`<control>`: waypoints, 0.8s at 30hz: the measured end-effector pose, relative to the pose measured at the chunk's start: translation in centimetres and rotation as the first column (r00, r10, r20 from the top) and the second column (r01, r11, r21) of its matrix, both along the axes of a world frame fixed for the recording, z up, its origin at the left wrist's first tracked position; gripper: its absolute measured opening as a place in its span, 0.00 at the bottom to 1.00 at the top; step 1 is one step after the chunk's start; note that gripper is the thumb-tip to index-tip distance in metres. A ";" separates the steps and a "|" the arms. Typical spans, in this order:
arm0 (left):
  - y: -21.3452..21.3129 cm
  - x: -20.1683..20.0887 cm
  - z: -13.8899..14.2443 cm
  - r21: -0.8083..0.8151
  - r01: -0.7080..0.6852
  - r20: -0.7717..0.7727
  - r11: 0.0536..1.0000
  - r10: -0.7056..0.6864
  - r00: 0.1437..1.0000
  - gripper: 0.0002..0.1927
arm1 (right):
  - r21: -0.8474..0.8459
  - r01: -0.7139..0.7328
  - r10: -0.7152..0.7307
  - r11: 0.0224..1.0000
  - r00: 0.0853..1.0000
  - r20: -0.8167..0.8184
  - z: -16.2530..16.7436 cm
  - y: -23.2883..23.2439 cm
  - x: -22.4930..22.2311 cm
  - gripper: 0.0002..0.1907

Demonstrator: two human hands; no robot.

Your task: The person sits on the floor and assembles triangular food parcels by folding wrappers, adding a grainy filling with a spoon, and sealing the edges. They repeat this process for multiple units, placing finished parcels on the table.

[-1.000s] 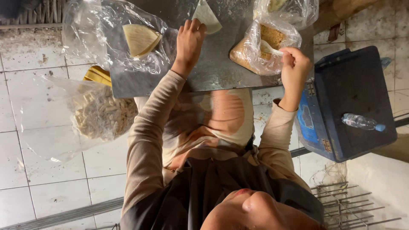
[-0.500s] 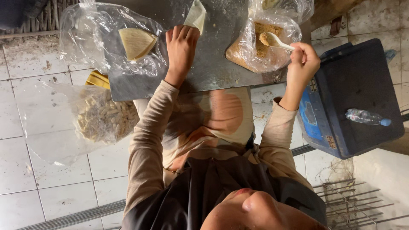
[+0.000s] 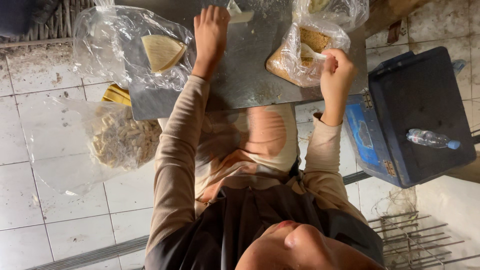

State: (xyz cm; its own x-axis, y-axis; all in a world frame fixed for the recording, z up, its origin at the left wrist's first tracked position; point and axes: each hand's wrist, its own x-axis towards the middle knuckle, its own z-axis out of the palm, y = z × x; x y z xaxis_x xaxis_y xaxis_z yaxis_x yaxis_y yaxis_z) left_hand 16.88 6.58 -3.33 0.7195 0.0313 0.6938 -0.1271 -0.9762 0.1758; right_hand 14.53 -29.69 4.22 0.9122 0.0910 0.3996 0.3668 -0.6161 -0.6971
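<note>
Hands apart: left hand [image 3: 211, 31] lying flat on wrapper [image 3: 239, 15] on tabletop [image 3: 245, 80] | right hand [image 3: 336, 75] gripping spoon [image 3: 311, 51] inside filling bag [image 3: 306, 56] | risk: loaded spoon tipping, crumbs spilling over tabletop edge

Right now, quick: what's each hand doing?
Left hand: open, fingers spread, resting flat on the metal table beside a pale wrapper piece.
Right hand: closed on a pale spoon in the bag of brown filling.
</note>
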 end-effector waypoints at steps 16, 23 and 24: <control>-5.3 -13.5 4.6 0.065 0.470 -0.159 0.881 -0.455 0.876 0.06 | 0.702 0.087 0.109 0.707 0.967 -0.229 2.4 -2.2 -3.0 0.05; -7.0 -19.8 5.7 -0.005 0.372 -0.189 0.928 -0.366 0.911 0.12 | 0.622 -0.044 0.247 0.782 0.938 -0.243 0.7 1.1 -7.0 0.07; -7.1 -20.0 5.5 -0.034 0.354 -0.180 0.935 -0.354 0.918 0.12 | 0.588 -0.082 0.271 0.805 0.932 -0.240 0.2 1.9 -7.5 0.07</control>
State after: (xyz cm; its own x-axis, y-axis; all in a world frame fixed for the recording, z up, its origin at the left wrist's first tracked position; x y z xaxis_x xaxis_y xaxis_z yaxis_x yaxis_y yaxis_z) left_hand -3.09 -0.55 2.20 0.7965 -0.2478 0.5516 -0.4304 -0.8730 0.2293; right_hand 6.99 -27.77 4.47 0.9836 0.1090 0.1435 0.1474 -0.0286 -0.9887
